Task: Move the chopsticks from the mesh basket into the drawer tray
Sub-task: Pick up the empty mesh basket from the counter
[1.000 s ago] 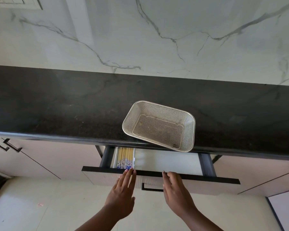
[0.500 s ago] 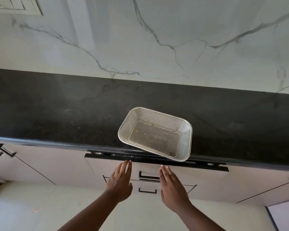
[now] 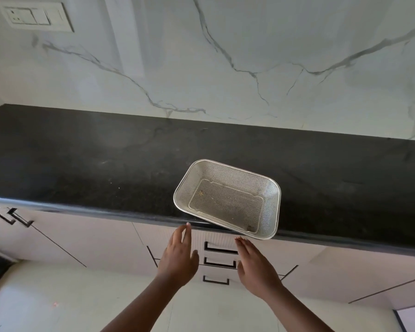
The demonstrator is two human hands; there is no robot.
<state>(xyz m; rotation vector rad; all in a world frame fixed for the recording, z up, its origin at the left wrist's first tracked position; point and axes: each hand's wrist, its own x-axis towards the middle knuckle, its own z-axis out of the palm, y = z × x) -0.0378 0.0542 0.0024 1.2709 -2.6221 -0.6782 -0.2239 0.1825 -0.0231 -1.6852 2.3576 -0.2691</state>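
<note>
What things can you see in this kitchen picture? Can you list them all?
mesh basket: one, silvery, empty, on the counter's front edge, slightly overhanging it
countertop: one, black, runs across the middle
wall: one, white marble with grey veins, behind the counter
switch plate: one, white, top left of the wall
drawers: a closed stack, pale fronts, below the basket
drawer handles: three, black, stacked on the fronts
cabinet handles: two, black, far left
floor: pale, at the bottom
left hand: one, open, empty, before the drawers
right hand: one, open, empty, before the drawers
</note>
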